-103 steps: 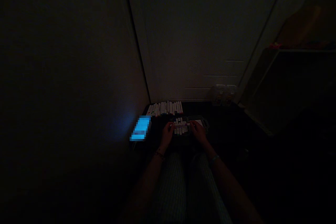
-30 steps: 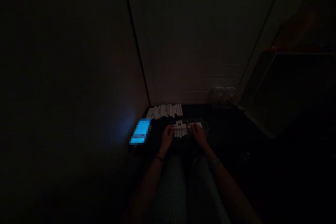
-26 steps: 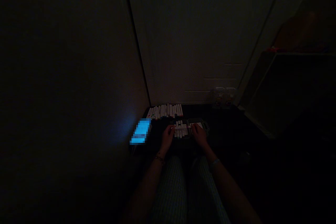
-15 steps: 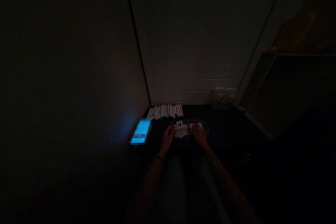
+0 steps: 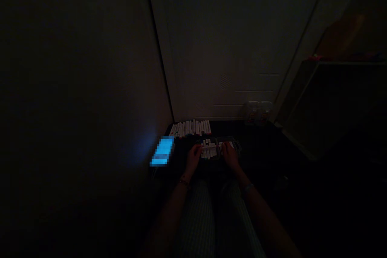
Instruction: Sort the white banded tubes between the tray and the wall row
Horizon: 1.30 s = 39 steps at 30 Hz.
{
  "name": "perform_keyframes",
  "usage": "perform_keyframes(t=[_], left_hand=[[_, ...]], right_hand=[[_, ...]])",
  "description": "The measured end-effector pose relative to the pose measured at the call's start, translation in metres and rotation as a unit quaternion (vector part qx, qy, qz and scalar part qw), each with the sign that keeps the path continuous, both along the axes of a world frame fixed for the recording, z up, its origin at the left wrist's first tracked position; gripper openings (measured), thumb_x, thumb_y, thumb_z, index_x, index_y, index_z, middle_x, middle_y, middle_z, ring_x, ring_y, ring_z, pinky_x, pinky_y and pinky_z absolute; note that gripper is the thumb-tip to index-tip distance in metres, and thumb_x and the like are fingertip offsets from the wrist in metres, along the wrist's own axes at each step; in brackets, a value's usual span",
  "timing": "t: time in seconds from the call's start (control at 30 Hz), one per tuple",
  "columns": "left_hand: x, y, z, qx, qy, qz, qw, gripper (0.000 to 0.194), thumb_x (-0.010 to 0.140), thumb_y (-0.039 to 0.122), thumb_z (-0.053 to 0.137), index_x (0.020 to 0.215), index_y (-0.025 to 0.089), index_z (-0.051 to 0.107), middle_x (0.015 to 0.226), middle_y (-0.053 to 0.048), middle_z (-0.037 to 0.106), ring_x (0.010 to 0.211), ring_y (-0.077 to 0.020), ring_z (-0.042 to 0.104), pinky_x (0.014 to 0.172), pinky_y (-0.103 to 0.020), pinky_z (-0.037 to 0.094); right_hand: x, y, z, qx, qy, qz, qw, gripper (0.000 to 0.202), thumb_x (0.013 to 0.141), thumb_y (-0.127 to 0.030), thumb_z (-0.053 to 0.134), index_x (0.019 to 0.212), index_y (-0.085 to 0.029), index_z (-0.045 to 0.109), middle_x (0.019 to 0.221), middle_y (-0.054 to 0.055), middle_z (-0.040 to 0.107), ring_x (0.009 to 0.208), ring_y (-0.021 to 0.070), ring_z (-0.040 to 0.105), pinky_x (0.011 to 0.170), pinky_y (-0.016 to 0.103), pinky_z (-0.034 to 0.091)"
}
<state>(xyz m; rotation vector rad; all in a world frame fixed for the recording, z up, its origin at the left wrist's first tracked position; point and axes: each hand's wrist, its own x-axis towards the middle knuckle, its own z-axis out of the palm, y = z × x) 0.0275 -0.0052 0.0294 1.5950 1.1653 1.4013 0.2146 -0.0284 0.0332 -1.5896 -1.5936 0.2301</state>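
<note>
In the dim head view, an open clear plastic case [image 5: 237, 144] lies on the dark tabletop between my hands. Several white markers [image 5: 207, 154] sit side by side in its left half. Across them runs a single white marker [image 5: 211, 146], level from hand to hand. My left hand [image 5: 194, 156] is closed at its left end, fingertips at the case's left edge. Over the case's right half, my right hand [image 5: 229, 155] is closed around the other end. Under that hand something white shows partly. Darkness hides the finger details.
A row of white markers [image 5: 190, 128] lies behind the case, near the wall. A glowing, pixelated screen [image 5: 162, 151] is at the left edge. Two clear plastic boxes [image 5: 256, 113] stand at the back right. Farther right rises a shelf unit [image 5: 317, 63] with things on top.
Both hands and the marker between them stay almost in place. The picture is slightly dimmer and bluer now.
</note>
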Motion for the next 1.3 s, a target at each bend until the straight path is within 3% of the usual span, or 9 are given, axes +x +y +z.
perform_keyframes(t=[0.47, 0.77, 1.3], left_hand=[[-0.0022, -0.0008, -0.0001, 0.009, 0.014, 0.004, 1.0, 0.029, 0.078, 0.038, 0.043, 0.09, 0.016, 0.057, 0.09, -0.004, 0.061, 0.085, -0.0157, 0.054, 0.077, -0.027, 0.042], [0.0008, -0.0056, 0.0068, 0.008, 0.005, -0.005, 1.0, 0.026, 0.077, 0.037, 0.046, 0.09, 0.017, 0.057, 0.089, -0.004, 0.061, 0.085, -0.0155, 0.054, 0.078, -0.027, 0.041], [0.0013, -0.0037, 0.0041, -0.001, 0.001, -0.012, 1.0, 0.027, 0.076, 0.036, 0.047, 0.092, 0.016, 0.056, 0.089, -0.004, 0.061, 0.085, -0.0152, 0.055, 0.077, -0.027, 0.043]], right_hand=[[0.0012, -0.0026, 0.0, -0.014, -0.016, 0.011, 1.0, 0.048, 0.088, -0.044, 0.015, 0.084, -0.02, 0.056, 0.076, 0.004, 0.061, 0.068, 0.0144, 0.054, 0.055, 0.021, 0.03], [-0.0014, -0.0048, 0.0046, 0.007, -0.007, 0.004, 1.0, 0.042, 0.087, -0.042, 0.018, 0.084, -0.02, 0.053, 0.074, 0.003, 0.058, 0.066, 0.0135, 0.052, 0.056, 0.021, 0.031], [0.0002, -0.0012, 0.0, 0.005, -0.021, -0.006, 1.0, 0.036, 0.087, -0.039, 0.021, 0.081, -0.02, 0.051, 0.072, 0.001, 0.056, 0.063, 0.0123, 0.05, 0.054, 0.021, 0.029]])
